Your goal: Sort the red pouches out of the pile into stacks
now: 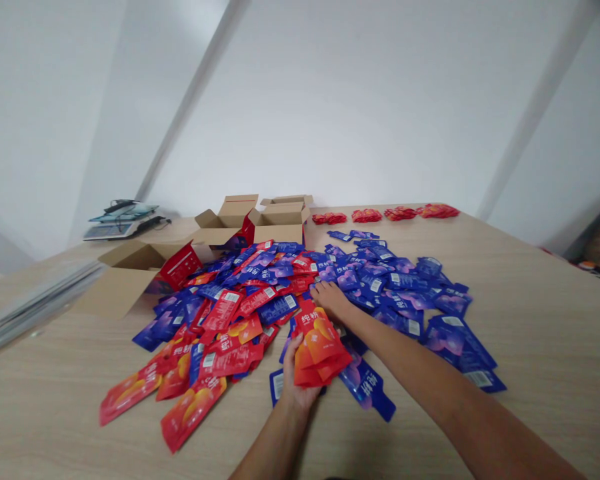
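At the lower centre of the frame, our left hand is closed round the left edge of some stacked red pouches, most fingers hidden beneath. Just above, our right hand reaches into the mixed heap, fingers bent (whether they pinch anything, we cannot tell). We would best keep the stack squared and avoid dragging neighbouring pouches along.

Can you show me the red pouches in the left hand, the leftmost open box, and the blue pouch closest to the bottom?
Red pouches (320,347): head view, middle of the front one.
Leftmost cardboard box (120,291): head view, open tan flap.
Blue pouch (366,383): head view, printed middle.
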### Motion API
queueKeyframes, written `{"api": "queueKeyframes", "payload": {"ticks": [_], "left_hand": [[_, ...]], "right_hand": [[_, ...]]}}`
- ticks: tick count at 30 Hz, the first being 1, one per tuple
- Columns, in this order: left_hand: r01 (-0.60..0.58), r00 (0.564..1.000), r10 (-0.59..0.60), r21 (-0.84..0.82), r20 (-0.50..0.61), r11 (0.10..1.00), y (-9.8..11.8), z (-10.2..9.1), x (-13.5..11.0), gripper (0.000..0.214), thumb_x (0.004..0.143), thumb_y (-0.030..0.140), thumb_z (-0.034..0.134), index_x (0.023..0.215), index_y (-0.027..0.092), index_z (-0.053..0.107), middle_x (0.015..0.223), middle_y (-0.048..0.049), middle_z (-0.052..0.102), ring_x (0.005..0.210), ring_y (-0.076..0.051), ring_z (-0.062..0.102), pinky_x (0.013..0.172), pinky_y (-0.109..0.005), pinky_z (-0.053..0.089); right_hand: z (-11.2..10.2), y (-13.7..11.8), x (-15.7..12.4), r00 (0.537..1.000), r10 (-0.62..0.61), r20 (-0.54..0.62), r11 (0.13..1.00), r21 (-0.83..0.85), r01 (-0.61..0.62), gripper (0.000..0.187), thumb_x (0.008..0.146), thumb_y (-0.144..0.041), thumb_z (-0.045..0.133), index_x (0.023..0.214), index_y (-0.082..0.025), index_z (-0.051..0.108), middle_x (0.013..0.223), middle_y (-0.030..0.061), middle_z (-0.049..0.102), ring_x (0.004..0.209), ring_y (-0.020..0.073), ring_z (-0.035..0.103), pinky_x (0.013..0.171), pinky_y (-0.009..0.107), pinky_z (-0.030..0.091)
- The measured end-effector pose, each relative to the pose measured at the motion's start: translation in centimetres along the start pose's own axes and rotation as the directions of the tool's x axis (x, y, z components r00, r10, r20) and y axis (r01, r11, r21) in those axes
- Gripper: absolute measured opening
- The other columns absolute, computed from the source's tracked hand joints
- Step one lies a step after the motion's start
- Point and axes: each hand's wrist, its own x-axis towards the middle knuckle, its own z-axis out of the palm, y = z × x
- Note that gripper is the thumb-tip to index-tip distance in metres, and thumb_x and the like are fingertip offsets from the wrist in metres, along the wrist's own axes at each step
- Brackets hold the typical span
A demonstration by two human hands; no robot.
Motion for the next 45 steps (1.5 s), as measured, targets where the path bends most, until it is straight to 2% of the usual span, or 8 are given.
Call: {"api": "queueKeyframes", "payload": {"ticks": [5,9,11,16,18,27,35,45], "left_hand": [[-0.029,0.999,0.030,0.027,-0.046,0.999,0.0,0.0,0.0,0.049,0.083,0.033,0.051,0.127,0.011,0.051,0.111,-0.0125,0.067,0.110,-0.026,0.059,0.101,-0.043,0.041],[-0.011,1.000,0.013,0.042,-0.027,0.999,0.0,-0.2,0.2,0.049,0.081,0.034,0.052,0.125,0.010,0.051,0.110,-0.0131,0.068,0.110,-0.027,0.059,0.102,-0.042,0.040],[0.010,1.000,-0.008,0.048,-0.030,0.999,0.0,-0.3,0.3,0.050,0.081,0.033,0.052,0.124,0.008,0.051,0.108,-0.0134,0.068,0.106,-0.026,0.061,0.103,-0.044,0.038],[0.014,0.997,-0.008,0.072,-0.073,0.997,-0.2,-0.2,0.1,0.042,0.083,0.029,0.052,0.118,0.007,0.054,0.102,-0.0130,0.071,0.099,-0.025,0.065,0.101,-0.045,0.039],[0.045,0.998,-0.040,0.087,-0.058,0.995,-0.5,-0.1,0.0,0.040,0.083,0.029,0.051,0.116,0.006,0.056,0.103,-0.0143,0.070,0.098,-0.026,0.065,0.101,-0.046,0.039],[0.119,0.991,-0.112,0.098,-0.074,0.988,-2.0,0.5,-0.3,0.037,0.081,0.023,0.056,0.114,0.007,0.056,0.100,-0.0121,0.071,0.094,-0.024,0.067,0.099,-0.042,0.042],[0.127,0.988,-0.123,0.042,-0.093,0.991,-3.0,0.7,-0.5,0.034,0.084,0.027,0.054,0.113,0.010,0.058,0.098,-0.0107,0.072,0.091,-0.023,0.067,0.095,-0.039,0.045],[0.091,0.995,-0.091,-0.004,-0.028,0.996,-2.3,0.3,0.1,0.052,0.084,0.034,0.055,0.130,0.010,0.046,0.112,-0.0119,0.068,0.110,-0.026,0.060,0.105,-0.044,0.037]], "right_hand": [[-0.9,0.5,-0.6,0.987,0.083,-0.136,0.985,0.163,-0.060,0.024,0.090,-0.024,0.043,0.089,-0.015,0.066,0.095,0.0106,0.068,0.096,0.0204,0.057,0.087,0.033,0.039],[-2.8,1.2,-1.1,0.913,0.284,-0.292,0.929,0.320,-0.187,0.041,0.096,-0.028,0.022,0.103,-0.017,0.061,0.096,0.0080,0.067,0.090,0.0178,0.059,0.079,0.028,0.042],[-4.2,1.8,-1.3,0.829,0.408,-0.383,0.871,0.437,-0.227,0.047,0.097,-0.031,0.013,0.108,-0.016,0.056,0.096,0.0077,0.066,0.089,0.0173,0.059,0.076,0.026,0.043],[-8.2,3.2,-2.5,0.478,0.709,-0.518,0.610,0.791,-0.049,0.037,0.093,-0.043,0.027,0.091,-0.019,0.055,0.083,0.0025,0.061,0.076,0.0164,0.054,0.072,0.026,0.042],[-9.5,3.2,-3.4,0.497,0.711,-0.497,0.592,0.805,-0.043,0.034,0.092,-0.044,0.030,0.087,-0.020,0.054,0.079,0.0009,0.059,0.073,0.0162,0.053,0.070,0.026,0.041],[-7.9,-1.1,-6.9,0.881,0.463,-0.097,0.581,0.784,-0.219,0.041,0.090,-0.045,0.036,0.062,-0.020,0.053,0.061,-0.0019,0.057,0.061,0.0152,0.052,0.060,0.025,0.037],[-4.2,-1.9,-7.2,0.838,0.546,0.004,0.632,0.654,-0.415,0.022,0.086,-0.030,0.043,0.071,-0.021,0.056,0.071,0.0013,0.061,0.070,0.0168,0.055,0.064,0.027,0.037],[-6.1,-2.6,-7.7,0.800,0.600,-0.012,0.425,0.852,-0.306,0.029,0.074,-0.033,0.058,0.099,-0.018,0.060,0.105,0.0078,0.063,0.103,0.0231,0.056,0.093,0.039,0.041]]}}
